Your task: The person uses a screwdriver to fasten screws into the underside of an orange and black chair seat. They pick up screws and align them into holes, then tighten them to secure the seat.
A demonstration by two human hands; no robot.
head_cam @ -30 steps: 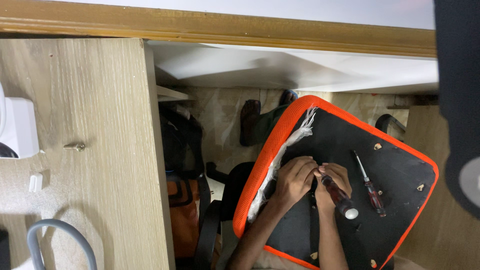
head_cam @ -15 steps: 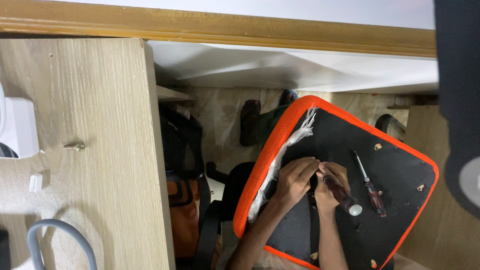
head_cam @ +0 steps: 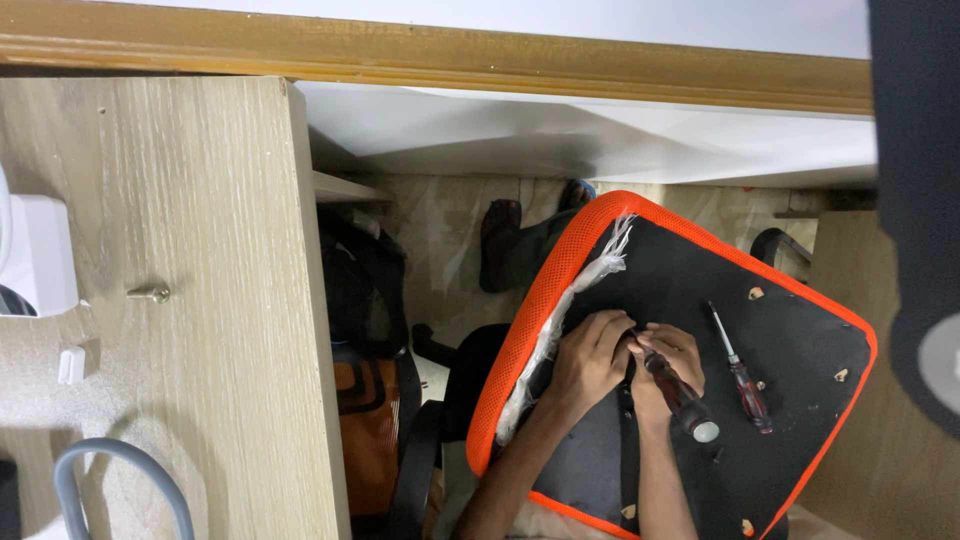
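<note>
An upturned chair seat, black underneath with an orange mesh rim, lies tilted below me. My left hand rests curled on its black underside, fingers pressed at a spot near the middle. My right hand grips a screwdriver with a dark red and black handle and a white end cap, its tip pointed at that same spot. A second, thinner screwdriver with a red handle lies loose on the seat just to the right.
A light wooden desk top fills the left, with a loose screw, a white box and a grey cable. A black and orange bag and a dark shoe sit on the floor.
</note>
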